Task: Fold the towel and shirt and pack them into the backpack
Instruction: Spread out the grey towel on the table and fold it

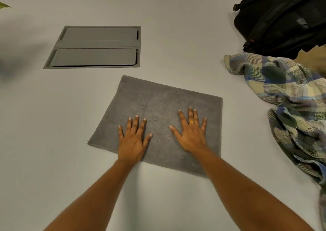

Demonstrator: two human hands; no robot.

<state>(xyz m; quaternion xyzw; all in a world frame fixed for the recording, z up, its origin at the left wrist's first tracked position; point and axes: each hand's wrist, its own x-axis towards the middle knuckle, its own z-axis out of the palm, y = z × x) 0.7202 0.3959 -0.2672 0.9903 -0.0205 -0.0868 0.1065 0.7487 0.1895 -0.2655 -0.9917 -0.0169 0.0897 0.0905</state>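
Both the left hand [133,140] and right hand [191,133] lie flat, fingers splayed, on the grey rectangular terry towel [158,103] mid-table, apparently smoothing it for folding, while the crumpled plaid flannel shirt [285,93] and black fabric backpack [282,18] wait at the right.

light: soft, even | shadows: faint under arms | edges: wide-angle stretch, slight blur

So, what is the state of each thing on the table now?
towel: flat on the table, under both hands
shirt: crumpled, not folded, beside the backpack
backpack: lying down; open or zipped, cannot tell
left hand: open, fingers spread, pressing the towel
right hand: open, fingers spread, pressing the towel
grey hatch: both lids closed
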